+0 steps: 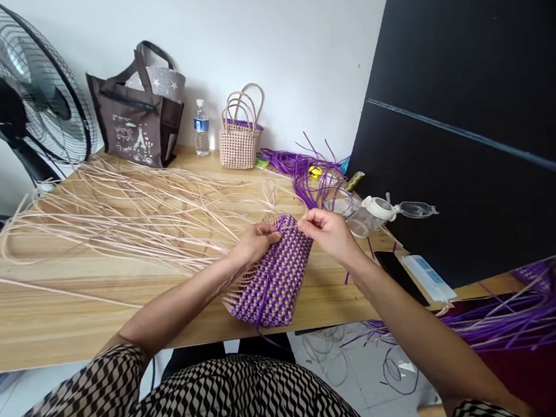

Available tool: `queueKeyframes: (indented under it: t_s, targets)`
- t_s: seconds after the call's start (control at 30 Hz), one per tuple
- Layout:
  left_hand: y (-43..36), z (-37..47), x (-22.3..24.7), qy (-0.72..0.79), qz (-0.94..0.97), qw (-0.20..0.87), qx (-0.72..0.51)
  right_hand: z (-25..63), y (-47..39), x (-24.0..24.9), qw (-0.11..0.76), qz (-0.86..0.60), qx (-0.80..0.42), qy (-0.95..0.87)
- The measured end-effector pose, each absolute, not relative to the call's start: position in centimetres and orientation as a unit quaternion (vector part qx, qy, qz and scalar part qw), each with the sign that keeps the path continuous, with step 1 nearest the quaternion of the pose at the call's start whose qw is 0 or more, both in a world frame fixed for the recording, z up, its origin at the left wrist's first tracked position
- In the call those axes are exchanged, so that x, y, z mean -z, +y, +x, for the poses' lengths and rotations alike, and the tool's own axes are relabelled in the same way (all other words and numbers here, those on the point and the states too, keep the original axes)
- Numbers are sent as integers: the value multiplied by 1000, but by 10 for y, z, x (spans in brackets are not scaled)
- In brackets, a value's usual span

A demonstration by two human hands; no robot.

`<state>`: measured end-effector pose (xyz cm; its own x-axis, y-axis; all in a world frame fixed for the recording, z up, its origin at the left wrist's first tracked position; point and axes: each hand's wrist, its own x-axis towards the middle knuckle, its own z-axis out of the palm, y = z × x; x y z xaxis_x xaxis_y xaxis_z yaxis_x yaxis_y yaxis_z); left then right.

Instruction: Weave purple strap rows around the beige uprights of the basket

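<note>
Purple and beige strips formed the woven basket [284, 276] at the table's [181, 323] near edge. The left hand [257, 242] pinched its far rim; the right hand [326, 230], slightly apart, pinched a pale strip beside it. Loose pale strips [125, 210] spread left.

Your wood table [48, 322] carries pale strands [135, 206], purple strands [305, 181], dark tote [135, 127], water bottle [201, 129], small basket [237, 148], black slab [401, 278]

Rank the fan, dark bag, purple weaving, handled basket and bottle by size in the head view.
1. Fan
2. Dark bag and purple weaving: too close to rank; the weaving is nearer the camera
3. Handled basket
4. Bottle
</note>
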<state>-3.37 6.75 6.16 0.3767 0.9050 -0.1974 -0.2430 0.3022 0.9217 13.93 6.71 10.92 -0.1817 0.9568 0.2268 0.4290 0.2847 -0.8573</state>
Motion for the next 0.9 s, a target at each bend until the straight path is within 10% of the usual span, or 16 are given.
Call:
queueKeyframes:
  t_s: [0.17,0.43,0.9]
  targets:
    - [67,-36,-59,393,551,621,-396,104,57,-133,274,-366,-160,-875]
    - [62,-36,-65,345,520,688,-371,107,119,-123,188,-536,-275,-776]
    - [65,-36,-60,398,463,717,-337,108,8,-88,353,-431,-110,-823]
